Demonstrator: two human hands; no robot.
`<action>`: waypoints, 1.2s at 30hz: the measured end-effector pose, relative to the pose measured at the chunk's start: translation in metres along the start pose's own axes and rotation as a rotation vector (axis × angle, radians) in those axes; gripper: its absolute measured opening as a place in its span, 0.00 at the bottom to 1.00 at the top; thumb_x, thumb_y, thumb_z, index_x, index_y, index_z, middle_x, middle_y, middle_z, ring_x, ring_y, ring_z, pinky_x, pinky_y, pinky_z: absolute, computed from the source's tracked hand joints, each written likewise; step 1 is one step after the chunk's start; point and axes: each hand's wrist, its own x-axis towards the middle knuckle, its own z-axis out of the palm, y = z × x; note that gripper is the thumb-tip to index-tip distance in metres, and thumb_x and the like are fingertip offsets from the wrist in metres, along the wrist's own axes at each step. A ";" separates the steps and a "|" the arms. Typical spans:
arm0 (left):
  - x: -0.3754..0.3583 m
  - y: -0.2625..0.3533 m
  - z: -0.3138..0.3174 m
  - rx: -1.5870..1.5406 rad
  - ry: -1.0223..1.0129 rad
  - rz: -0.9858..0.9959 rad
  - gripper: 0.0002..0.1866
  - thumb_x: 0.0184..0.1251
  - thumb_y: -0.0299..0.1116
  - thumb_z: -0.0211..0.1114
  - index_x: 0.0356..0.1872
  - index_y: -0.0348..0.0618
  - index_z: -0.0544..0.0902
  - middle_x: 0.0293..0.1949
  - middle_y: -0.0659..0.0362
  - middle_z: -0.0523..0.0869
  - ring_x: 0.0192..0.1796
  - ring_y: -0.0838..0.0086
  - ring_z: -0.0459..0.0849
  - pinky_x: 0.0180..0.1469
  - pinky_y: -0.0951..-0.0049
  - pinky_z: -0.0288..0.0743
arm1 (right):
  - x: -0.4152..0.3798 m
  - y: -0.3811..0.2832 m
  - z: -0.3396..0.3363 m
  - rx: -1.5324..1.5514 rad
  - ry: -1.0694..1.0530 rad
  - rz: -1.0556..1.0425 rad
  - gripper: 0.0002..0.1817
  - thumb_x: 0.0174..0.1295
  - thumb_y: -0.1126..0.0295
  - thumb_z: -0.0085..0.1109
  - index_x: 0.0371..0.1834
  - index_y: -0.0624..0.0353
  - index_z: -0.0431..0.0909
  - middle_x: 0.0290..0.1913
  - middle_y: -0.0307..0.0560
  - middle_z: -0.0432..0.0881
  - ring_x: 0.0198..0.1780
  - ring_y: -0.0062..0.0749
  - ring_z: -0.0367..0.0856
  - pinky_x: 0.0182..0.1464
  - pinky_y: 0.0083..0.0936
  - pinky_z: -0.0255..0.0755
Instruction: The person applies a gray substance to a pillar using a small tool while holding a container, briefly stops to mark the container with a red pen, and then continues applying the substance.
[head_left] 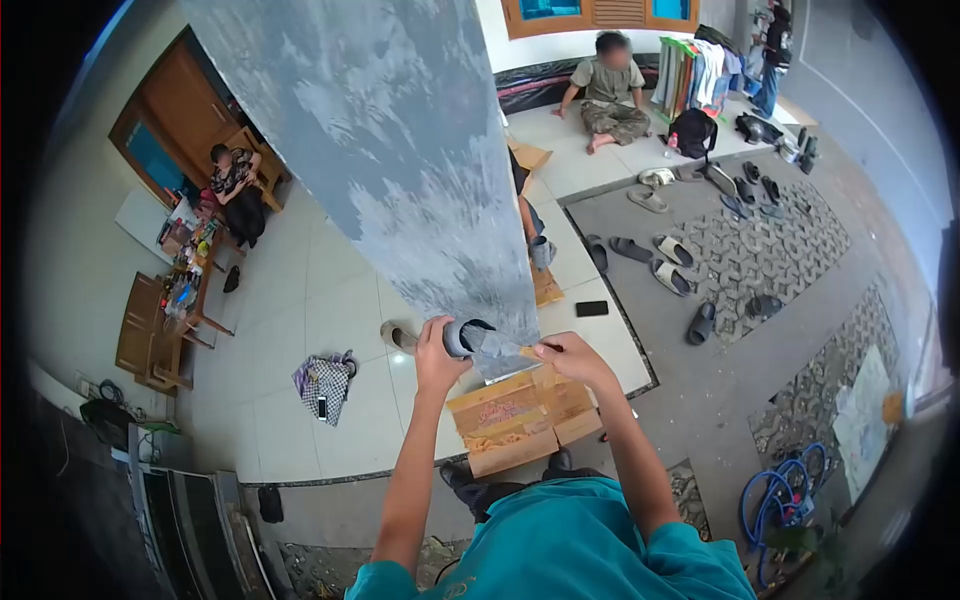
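Grey-streaked pillar [420, 150] above pale tiles [335, 300]. Left hand [437, 358] grips a cup [455, 340], right hand [574, 359] pinches a tool [528, 352]; holding the cup close should catch drips

The tall grey flat-faced column [400, 150] carries a matt coating, its pale strokes streaked unevenly over darker grey. The round grey open-topped container [457, 338] is smeared with similar matt material; the slim tan-handled spreading tool [528, 352] is too small for its material to be told. Large white square floor tiles [330, 265] appear smooth and glossy (they catch soft reflections), whereas the grey patterned paving blocks [770, 240] are rough and matt. Flattened brown cardboard [500, 455] is stained; the teal short-sleeved shirt [560, 540] is soft, creased cloth.
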 end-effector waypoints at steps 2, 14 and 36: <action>0.000 0.002 0.011 -0.021 0.084 -0.027 0.38 0.29 0.28 0.79 0.52 0.47 0.77 0.51 0.52 0.80 0.50 0.57 0.83 0.54 0.56 0.75 | -0.001 0.006 -0.004 -0.013 0.025 -0.085 0.18 0.73 0.60 0.52 0.56 0.63 0.78 0.32 0.36 0.75 0.28 0.20 0.66 0.30 0.22 0.65; 0.010 -0.019 0.001 -0.247 0.202 -0.294 0.43 0.32 0.40 0.86 0.53 0.33 0.75 0.48 0.47 0.83 0.47 0.59 0.85 0.48 0.63 0.81 | 0.026 -0.033 0.050 0.200 0.509 -0.386 0.18 0.72 0.62 0.54 0.55 0.66 0.76 0.32 0.38 0.79 0.30 0.15 0.70 0.32 0.17 0.66; -0.111 -0.048 0.014 -0.405 0.194 -0.478 0.42 0.33 0.39 0.86 0.53 0.34 0.74 0.46 0.49 0.84 0.47 0.62 0.85 0.49 0.64 0.79 | 0.080 -0.077 0.094 0.102 0.757 -0.591 0.18 0.74 0.59 0.49 0.52 0.64 0.79 0.24 0.54 0.79 0.25 0.39 0.78 0.32 0.32 0.70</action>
